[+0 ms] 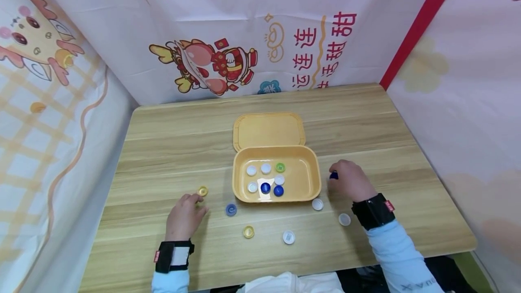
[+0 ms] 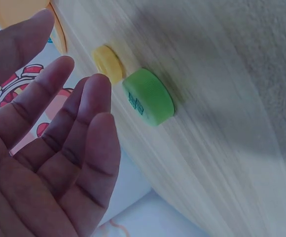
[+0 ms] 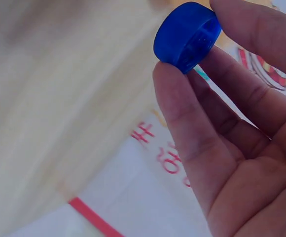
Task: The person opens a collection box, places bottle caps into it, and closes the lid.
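Note:
My right hand [image 1: 351, 180] is right of the yellow box [image 1: 301, 180], pinching a dark blue bottle cap [image 3: 187, 37] between thumb and fingers, its hollow side partly showing. Over the table's left part, my left hand [image 1: 184, 217] has loosely bent fingers and holds nothing. A yellow bottle cap [image 1: 202, 191] lies just beyond its fingertips. In the left wrist view, a green bottle cap [image 2: 149, 97] lies beside a yellow cap [image 2: 107, 64]; the head view does not show this green one, apparently hidden by the hand. Inside the box are several white caps [image 1: 266, 168], a green cap [image 1: 280, 167] and two blue caps [image 1: 265, 187].
Behind the box lies its yellow lid [image 1: 268, 130]. In front are a blue cap [image 1: 231, 210], another yellow cap [image 1: 248, 232] and a white cap [image 1: 289, 237]. Two more white caps lie to the right, one near the box corner [image 1: 317, 204]. Printed cloth surrounds the wooden table [image 1: 183, 139].

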`<state>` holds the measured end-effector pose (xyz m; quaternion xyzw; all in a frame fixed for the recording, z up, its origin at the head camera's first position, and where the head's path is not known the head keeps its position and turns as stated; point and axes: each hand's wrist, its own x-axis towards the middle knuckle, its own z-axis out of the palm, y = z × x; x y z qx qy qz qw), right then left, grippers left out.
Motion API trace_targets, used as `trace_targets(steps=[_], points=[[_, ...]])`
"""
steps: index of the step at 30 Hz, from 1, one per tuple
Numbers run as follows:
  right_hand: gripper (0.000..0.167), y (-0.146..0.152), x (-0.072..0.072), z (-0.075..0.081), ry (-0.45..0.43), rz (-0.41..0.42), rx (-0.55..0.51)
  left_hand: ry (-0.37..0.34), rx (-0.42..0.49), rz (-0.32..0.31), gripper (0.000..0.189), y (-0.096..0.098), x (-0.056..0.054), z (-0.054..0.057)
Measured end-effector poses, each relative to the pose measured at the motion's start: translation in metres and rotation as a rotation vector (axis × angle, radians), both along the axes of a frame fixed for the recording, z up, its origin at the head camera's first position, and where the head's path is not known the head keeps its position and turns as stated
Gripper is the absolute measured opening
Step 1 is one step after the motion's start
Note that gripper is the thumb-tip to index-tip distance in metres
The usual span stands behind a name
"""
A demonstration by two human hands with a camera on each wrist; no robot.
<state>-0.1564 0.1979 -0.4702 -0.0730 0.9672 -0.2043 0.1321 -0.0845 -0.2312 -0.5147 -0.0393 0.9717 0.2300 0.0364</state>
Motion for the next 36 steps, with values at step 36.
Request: trace_targets(steps=[36], points=[[0.012,-0.111,-0.073,-0.030,0.029,0.294,0.211,-0.016,0.030,0.015,0.029,-0.008,0.002,-0.011]])
